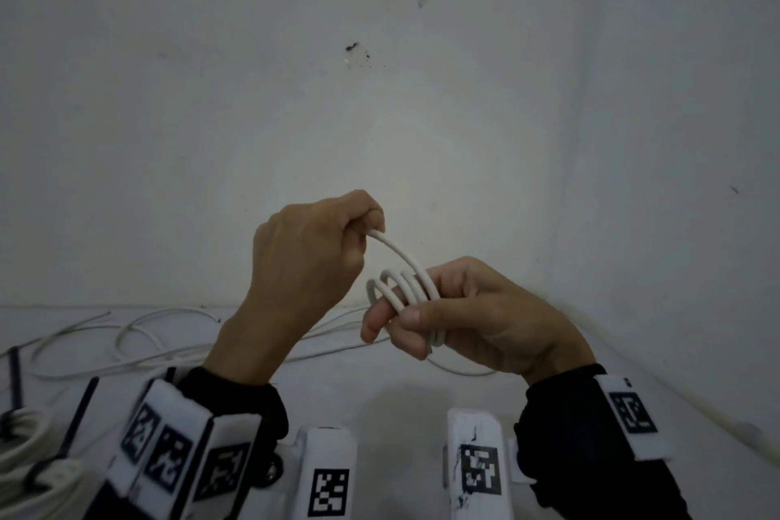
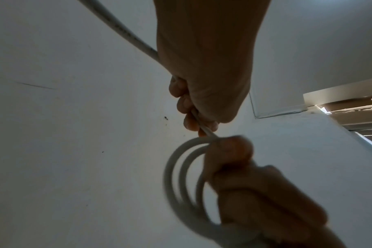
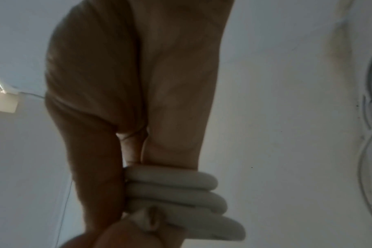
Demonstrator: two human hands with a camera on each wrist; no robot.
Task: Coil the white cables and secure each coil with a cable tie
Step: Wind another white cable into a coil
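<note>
White cable (image 1: 401, 287) sits in four tight loops pinched by my right hand (image 1: 472, 317); my left hand (image 1: 304, 253) pinches its free strand.

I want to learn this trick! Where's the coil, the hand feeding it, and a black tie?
coil (image 1: 401, 287): head view, top of loops.
left hand (image 1: 304, 258): head view, back of hand.
tie (image 1: 80, 414): head view, mid strap.
</note>
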